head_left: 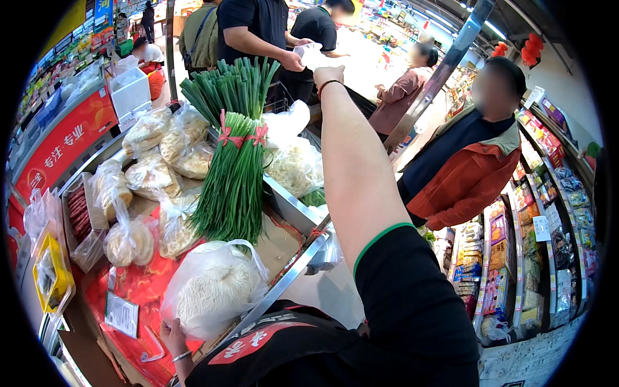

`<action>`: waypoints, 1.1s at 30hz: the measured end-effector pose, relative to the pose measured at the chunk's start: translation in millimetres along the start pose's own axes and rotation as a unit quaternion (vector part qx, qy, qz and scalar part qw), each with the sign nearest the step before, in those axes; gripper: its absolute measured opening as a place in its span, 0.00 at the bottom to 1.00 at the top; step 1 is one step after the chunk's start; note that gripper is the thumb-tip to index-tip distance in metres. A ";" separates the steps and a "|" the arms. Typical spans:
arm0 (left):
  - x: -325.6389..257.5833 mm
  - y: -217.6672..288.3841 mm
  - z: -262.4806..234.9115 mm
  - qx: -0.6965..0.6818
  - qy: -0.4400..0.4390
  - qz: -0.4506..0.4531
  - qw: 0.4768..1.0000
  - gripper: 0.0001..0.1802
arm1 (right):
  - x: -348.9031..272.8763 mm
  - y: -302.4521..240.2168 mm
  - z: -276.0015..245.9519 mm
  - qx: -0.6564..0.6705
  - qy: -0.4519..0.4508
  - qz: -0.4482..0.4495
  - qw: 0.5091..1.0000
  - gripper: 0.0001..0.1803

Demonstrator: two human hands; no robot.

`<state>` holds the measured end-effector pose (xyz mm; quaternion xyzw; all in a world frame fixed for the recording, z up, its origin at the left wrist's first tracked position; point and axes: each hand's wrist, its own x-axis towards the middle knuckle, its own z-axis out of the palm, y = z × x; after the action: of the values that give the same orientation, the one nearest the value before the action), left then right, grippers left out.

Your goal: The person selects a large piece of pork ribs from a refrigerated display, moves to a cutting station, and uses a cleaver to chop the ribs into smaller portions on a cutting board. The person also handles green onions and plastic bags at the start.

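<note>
My right arm stretches far forward, and my right hand is closed at the near side of a white plastic bag. A person in a dark shirt has both hands on that bag too. Low at the left, my left hand pinches the lower edge of a clear plastic bag of white noodles, its fingers partly hidden. The noodle bag rests on the stall counter by my apron. Just beyond it lie tied bundles of green chives, bound with pink ribbon.
Bagged flatbreads and dark red sausages cover the counter's left part. A metal rim runs along its right side; bagged pale sprouts sit beyond. At right, a person in an orange jacket stands before packed shelves.
</note>
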<state>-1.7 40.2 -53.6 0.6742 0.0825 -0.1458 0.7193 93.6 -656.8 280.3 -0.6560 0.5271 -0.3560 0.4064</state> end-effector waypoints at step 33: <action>-53.0 -12.9 30.6 0.016 0.086 -0.033 0.996 0.22 | -377.1 407.0 87.6 -0.014 -0.556 -0.333 0.761 0.18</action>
<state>-58.3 14.4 -46.6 0.6928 0.1644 -0.1123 0.6931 -63.6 -319.5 -140.4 -0.8785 -0.0382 -0.0338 0.4750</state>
